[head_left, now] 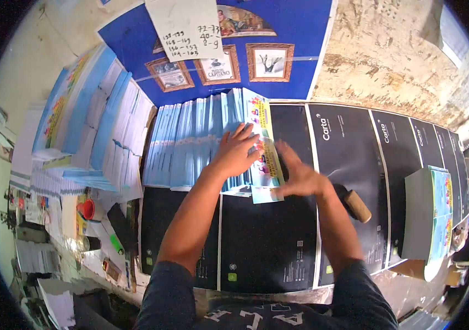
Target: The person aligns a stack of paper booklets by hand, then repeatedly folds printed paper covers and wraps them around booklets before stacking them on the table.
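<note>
A tightly packed row of blue printed booklets [182,146] lies on the black-covered work table [267,236]. At its right end is a booklet with a colourful yellow and pink cover [265,151]. My left hand [237,152] rests on top of the row beside this cover, fingers spread. My right hand [303,177] is at the cover's right edge, its fingers apart and slightly blurred. The thumb is near the lower corner, and I cannot tell if it touches. A lighter strip of paper [267,195] sticks out at the bottom of the cover.
A brown block-like tool [357,206] lies right of my right forearm. Printed sheets [441,217] are stacked at the table's right end. Tall stacks of booklets [83,118] stand at left, above a red cup [86,209]. A blue board [306,33] leans behind the row.
</note>
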Action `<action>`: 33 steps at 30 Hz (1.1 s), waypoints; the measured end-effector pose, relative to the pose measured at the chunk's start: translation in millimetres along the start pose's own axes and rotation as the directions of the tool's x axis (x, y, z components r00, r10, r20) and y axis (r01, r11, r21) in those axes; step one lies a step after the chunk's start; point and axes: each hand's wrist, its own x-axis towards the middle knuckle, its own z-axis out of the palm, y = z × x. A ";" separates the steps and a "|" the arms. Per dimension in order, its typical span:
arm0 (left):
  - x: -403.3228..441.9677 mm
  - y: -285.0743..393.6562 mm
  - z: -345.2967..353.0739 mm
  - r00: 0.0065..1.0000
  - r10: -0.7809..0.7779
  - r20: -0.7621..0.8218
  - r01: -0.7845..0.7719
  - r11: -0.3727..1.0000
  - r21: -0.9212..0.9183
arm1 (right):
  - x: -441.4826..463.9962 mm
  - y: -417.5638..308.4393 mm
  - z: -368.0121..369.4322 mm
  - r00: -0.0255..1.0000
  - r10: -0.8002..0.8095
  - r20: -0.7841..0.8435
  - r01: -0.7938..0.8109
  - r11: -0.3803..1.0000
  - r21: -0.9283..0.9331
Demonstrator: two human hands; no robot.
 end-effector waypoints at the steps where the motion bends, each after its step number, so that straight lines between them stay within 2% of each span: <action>1: 2.9 -2.3 3.4 0.998 0.010 -0.063 -0.013 0.999 -0.048 | -8.8 -17.5 12.0 0.986 0.123 0.114 -0.092 0.966 -0.241; 2: 3.9 -2.3 9.6 0.992 0.016 -0.123 -0.028 0.995 -0.099 | -14.3 -29.5 25.0 0.980 0.147 0.135 -0.082 0.914 -0.398; 3: -1.8 1.6 13.5 0.993 0.010 -0.118 -0.023 0.994 -0.109 | -10.9 -7.5 40.5 0.998 0.055 -0.027 -0.061 0.921 -0.385; 4: -4.9 4.4 13.0 0.980 0.002 -0.197 -0.029 0.990 -0.137 | -3.1 15.7 49.7 0.980 -0.046 -0.194 -0.032 0.925 -0.379; 6: -19.3 4.2 6.5 0.938 0.027 -0.347 -0.088 0.983 -0.160 | 6.7 14.5 30.9 0.967 0.054 -0.250 -0.082 0.991 -0.101; 7: -33.7 7.1 2.2 0.921 0.036 -0.387 -0.117 0.975 -0.190 | 7.2 4.3 29.9 0.966 0.008 -0.258 -0.072 0.968 -0.239; 8: -51.5 9.9 -1.4 0.904 0.033 -0.427 -0.134 0.968 -0.210 | 5.7 -4.0 31.9 0.969 -0.080 -0.233 -0.011 0.930 -0.366; 9: -73.1 12.6 -2.3 0.881 0.015 -0.473 -0.146 0.960 -0.241 | 14.0 7.7 35.2 0.929 -0.291 -0.227 0.250 0.949 -0.193; 10: -97.3 11.8 -6.7 0.848 -0.014 -0.530 -0.141 0.958 -0.251 | 21.3 4.5 36.0 0.904 -0.351 -0.242 0.285 0.920 -0.270; 11: -125.8 13.5 -11.8 0.837 -0.076 -0.542 -0.093 0.956 -0.278 | 28.7 1.4 36.5 0.875 -0.410 -0.256 0.312 0.884 -0.348; 13: -180.9 23.5 -16.1 0.812 -0.184 -0.554 -0.007 0.946 -0.324 | 31.7 4.9 57.4 0.936 -0.208 -0.285 0.195 0.978 -0.072; 16: -257.2 37.1 -8.7 0.777 -0.272 -0.568 0.083 0.938 -0.336 | 21.9 -25.4 58.5 0.962 -0.160 -0.222 0.056 0.909 -0.414; 17: -275.1 38.6 -5.8 0.761 -0.285 -0.582 0.098 0.938 -0.332 | 24.7 -27.9 58.6 0.959 -0.171 -0.227 0.062 0.905 -0.421; 18: -290.4 42.7 5.6 0.758 -0.286 -0.586 0.093 0.937 -0.337 | 23.6 -24.4 60.5 0.939 -0.159 -0.304 0.061 0.949 -0.309; 19: -308.0 45.9 16.2 0.747 -0.368 -0.554 0.156 0.907 -0.392 | 21.7 -23.8 64.0 0.915 -0.140 -0.378 0.069 0.978 -0.195; 20: -321.6 46.6 22.7 0.734 -0.440 -0.518 0.211 0.872 -0.442 | 24.2 -23.7 64.3 0.912 -0.142 -0.385 0.066 0.976 -0.205; 21: -333.9 50.6 25.5 0.740 -0.430 -0.518 0.196 0.874 -0.445 | 25.9 -21.9 65.4 0.908 -0.242 -0.342 0.173 0.960 -0.220; 22: -340.6 55.7 28.5 0.744 -0.460 -0.485 0.251 0.865 -0.435 | 20.1 -15.9 61.9 0.895 -0.320 -0.310 0.252 0.937 -0.240; 24: -337.1 71.0 23.5 0.764 -0.453 -0.460 0.265 0.870 -0.416 | 10.6 -37.6 60.1 0.865 -0.375 -0.333 0.267 0.906 -0.327; 25: -338.6 75.2 15.1 0.777 -0.427 -0.463 0.236 0.879 -0.414 | 2.2 -24.4 61.1 0.796 -0.513 -0.320 0.336 0.815 -0.471; 26: -341.3 66.9 35.1 0.772 -0.394 -0.499 0.240 0.907 -0.346 | -18.6 -13.9 71.4 0.855 -0.326 -0.404 0.168 0.909 -0.380; 27: -345.0 64.2 36.6 0.774 -0.410 -0.482 0.236 0.894 -0.381 | -46.6 -50.6 63.1 0.804 -0.159 -0.573 0.082 0.984 -0.159; 28: -342.4 60.8 44.6 0.750 -0.344 -0.565 0.093 0.900 -0.425 | -72.1 -78.5 39.6 0.811 -0.176 -0.557 0.031 0.965 -0.261; 29: -346.0 54.7 50.8 0.764 -0.297 -0.572 0.133 0.941 -0.311 | -106.5 -94.7 13.9 0.771 -0.123 -0.625 -0.056 0.965 -0.258; 30: -349.6 43.3 56.6 0.798 -0.250 -0.548 0.110 0.955 -0.275 | -136.4 -104.2 -8.4 0.735 -0.091 -0.672 -0.108 0.963 -0.249; 32: -351.1 48.8 59.8 0.806 -0.268 -0.527 0.119 0.947 -0.300 | -197.5 -97.4 -69.3 0.593 0.073 -0.802 -0.470 0.840 -0.271; 33: -354.3 45.1 64.4 0.809 -0.281 -0.517 0.136 0.944 -0.299 | -228.3 -112.8 -99.1 0.541 0.282 -0.793 -0.472 0.882 -0.008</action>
